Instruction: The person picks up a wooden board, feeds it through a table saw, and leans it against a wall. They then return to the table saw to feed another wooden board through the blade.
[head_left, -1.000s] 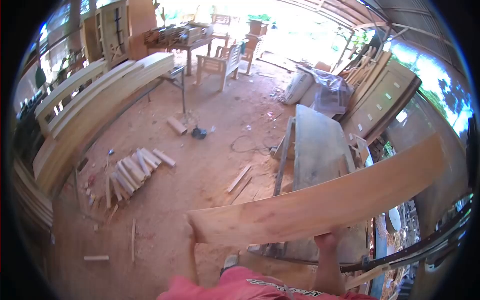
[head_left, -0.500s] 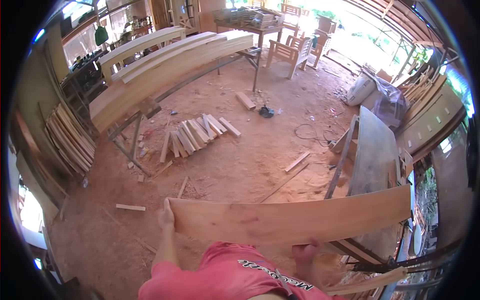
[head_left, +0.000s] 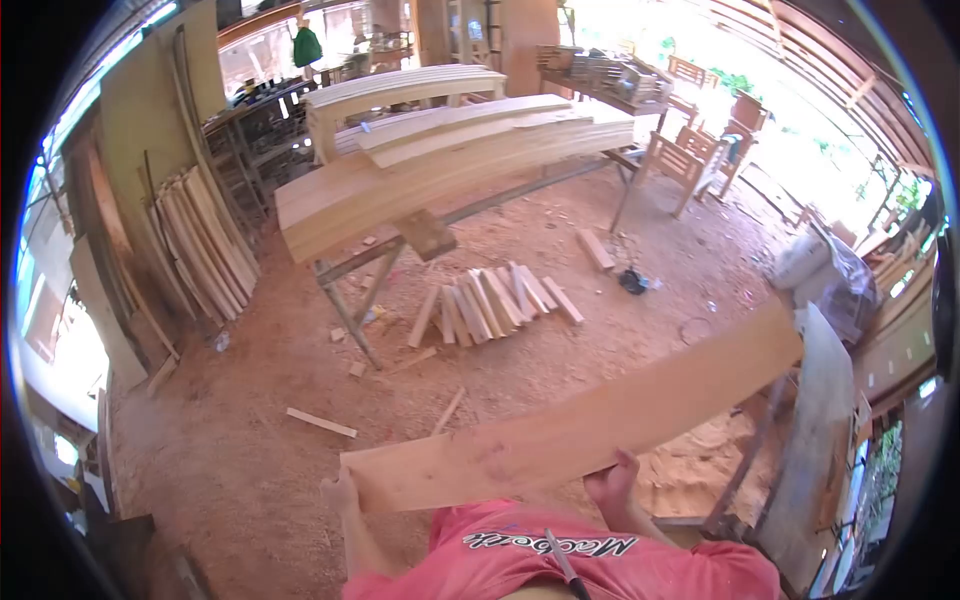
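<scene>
A long, wide wooden board [head_left: 570, 425] spans the space in front of my red shirt, its right end tilted up and away. My left hand [head_left: 342, 493] is closed on the board's left end. Under the lower edge, right of the board's middle, my right hand [head_left: 612, 478] grips it, thumb against the wood. Dark smudges mark the board's face between the hands. A pencil-like tool [head_left: 566, 562] lies against the front of my shirt.
Stacked boards [head_left: 460, 170] lie on a trestle ahead. Short wood pieces [head_left: 490, 305] are piled on the dirt floor. Planks [head_left: 205, 245] lean at the left wall. A grey panel [head_left: 812, 440] stands at right; wooden chairs [head_left: 685, 165] are behind.
The board's right end has risen and swung away from me, while its left end sits lower. My right hand is higher and shows more clearly. The view has turned left.
</scene>
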